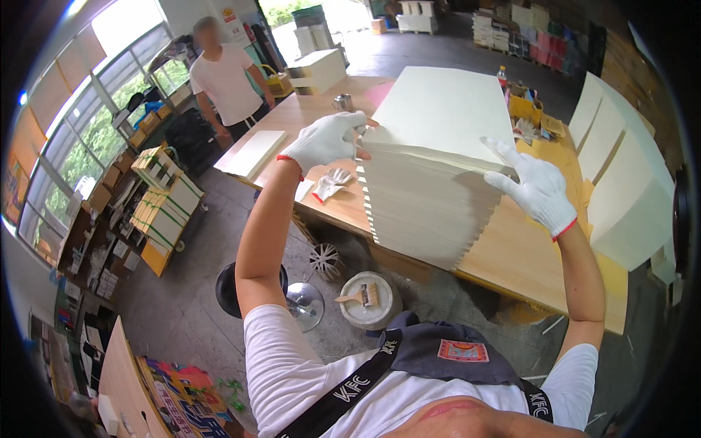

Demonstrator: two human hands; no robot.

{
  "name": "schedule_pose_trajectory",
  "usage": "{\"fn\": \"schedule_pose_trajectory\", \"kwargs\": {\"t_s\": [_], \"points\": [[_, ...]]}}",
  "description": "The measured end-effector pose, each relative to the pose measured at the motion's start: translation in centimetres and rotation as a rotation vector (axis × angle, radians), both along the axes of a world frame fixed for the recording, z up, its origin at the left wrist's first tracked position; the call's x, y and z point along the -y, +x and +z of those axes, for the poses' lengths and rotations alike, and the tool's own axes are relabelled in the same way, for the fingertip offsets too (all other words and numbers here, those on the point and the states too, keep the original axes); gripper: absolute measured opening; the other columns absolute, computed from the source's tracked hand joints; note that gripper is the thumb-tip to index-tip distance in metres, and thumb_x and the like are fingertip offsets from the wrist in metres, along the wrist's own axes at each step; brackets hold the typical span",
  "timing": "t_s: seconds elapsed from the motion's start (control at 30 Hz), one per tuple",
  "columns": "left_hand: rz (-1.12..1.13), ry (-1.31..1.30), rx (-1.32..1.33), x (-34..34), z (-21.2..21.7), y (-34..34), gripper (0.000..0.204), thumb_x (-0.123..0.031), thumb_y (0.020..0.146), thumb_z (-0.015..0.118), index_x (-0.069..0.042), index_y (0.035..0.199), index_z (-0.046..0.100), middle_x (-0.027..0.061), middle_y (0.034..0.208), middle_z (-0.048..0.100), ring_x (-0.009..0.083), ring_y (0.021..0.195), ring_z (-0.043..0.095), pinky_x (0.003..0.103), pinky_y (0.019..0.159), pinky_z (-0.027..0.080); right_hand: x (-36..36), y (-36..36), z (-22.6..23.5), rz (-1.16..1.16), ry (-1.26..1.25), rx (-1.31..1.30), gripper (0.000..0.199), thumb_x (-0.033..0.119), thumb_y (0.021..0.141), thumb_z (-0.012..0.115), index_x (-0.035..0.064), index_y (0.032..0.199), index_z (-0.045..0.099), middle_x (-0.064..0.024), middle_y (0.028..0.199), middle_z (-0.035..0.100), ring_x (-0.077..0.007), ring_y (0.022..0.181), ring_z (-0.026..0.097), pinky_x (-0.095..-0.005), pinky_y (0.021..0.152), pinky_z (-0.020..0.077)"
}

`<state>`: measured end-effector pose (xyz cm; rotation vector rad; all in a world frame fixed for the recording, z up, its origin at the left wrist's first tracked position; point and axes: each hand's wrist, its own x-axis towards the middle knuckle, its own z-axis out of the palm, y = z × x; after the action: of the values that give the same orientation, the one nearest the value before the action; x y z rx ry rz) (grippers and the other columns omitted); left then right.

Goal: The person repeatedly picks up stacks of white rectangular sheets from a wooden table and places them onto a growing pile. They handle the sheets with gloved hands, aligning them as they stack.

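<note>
A tall stack of large white paper sheets [445, 109] stands on the wooden table in front of me, its near side showing layered edges. White knitted gloves with red cuffs cover both hands. At the stack's upper left corner is my left hand [328, 140], its bare fingertips bent toward the paper and thumb apart from the fingers. Over the right edge, my right hand [539, 191] is open, with thumb and forefinger spread beside the top sheets. Whether either hand touches the paper is hard to see. A spare glove [332, 182] lies left of the stack.
On the wooden table [511, 255] are a smaller paper stack [264, 152] and a metal cup [342, 102]. Curved white stacks [628, 175] stand at right. Below sits a lidded bucket [370, 310] with a brush [359, 295], beside a stool [252, 288]. A person [228, 80] stands far left.
</note>
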<state>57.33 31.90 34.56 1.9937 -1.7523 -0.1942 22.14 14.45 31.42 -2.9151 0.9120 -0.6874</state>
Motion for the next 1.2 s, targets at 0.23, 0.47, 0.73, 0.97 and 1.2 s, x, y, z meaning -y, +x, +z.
{"fn": "schedule_pose_trajectory", "kwargs": {"t_s": [0.23,0.47,0.73,0.97,1.2], "points": [[-0.044,0.008,-0.191,1.5,-0.1,0.8,0.05,-0.01,0.077,0.084,-0.002,0.124,0.066,-0.003,0.081,0.052,0.0082,0.077,0.048,0.023,0.072,0.044,-1.3,-0.2,-1.6,0.037,-0.226,0.13,0.051,0.055,0.096,0.053,0.0324,0.142,0.056,-0.0088,0.072,0.055,-0.0254,0.065,0.058,-0.0383,0.059,0.0468],[-0.032,-0.039,-0.121,1.6,-1.1,1.4,0.052,-0.011,0.076,0.085,-0.003,0.124,0.067,-0.0039,0.081,0.054,0.0074,0.077,0.05,0.023,0.07,0.044,-1.8,0.0,-2.5,0.069,-0.297,0.195,0.047,0.044,0.097,0.057,0.0295,0.141,0.056,-0.0074,0.073,0.058,-0.0234,0.065,0.059,-0.0359,0.058,0.0472],[-0.009,-0.088,-0.097,1.4,-1.7,1.2,0.052,-0.014,0.076,0.086,-0.006,0.125,0.07,-0.0018,0.08,0.055,0.0083,0.076,0.051,0.025,0.071,0.046,-1.7,-0.4,-3.5,0.167,-0.2,0.33,0.063,-0.001,0.082,0.065,0.0257,0.138,0.058,-0.0046,0.08,0.066,-0.023,0.07,0.062,-0.0368,0.061,0.0492],[-0.052,-0.152,-0.042,1.3,-2.7,2.5,0.049,-0.013,0.076,0.085,-0.004,0.123,0.071,0.0009,0.081,0.056,0.0096,0.078,0.052,0.027,0.073,0.048,-2.2,-0.3,-3.0,0.181,-0.148,0.313,0.061,0.0,0.083,0.065,0.0246,0.138,0.059,-0.0027,0.084,0.069,-0.023,0.072,0.064,-0.035,0.062,0.0505],[-0.242,-0.297,-0.255,3.3,-4.1,3.1,0.04,-0.007,0.071,0.086,0.004,0.107,0.071,0.0054,0.078,0.054,0.0113,0.075,0.051,0.029,0.071,0.048,-1.2,-1.1,-3.4,0.171,-0.268,0.279,0.056,0.007,0.085,0.067,0.0215,0.138,0.058,-0.0032,0.085,0.068,-0.0238,0.07,0.064,-0.0346,0.063,0.0519]]}}
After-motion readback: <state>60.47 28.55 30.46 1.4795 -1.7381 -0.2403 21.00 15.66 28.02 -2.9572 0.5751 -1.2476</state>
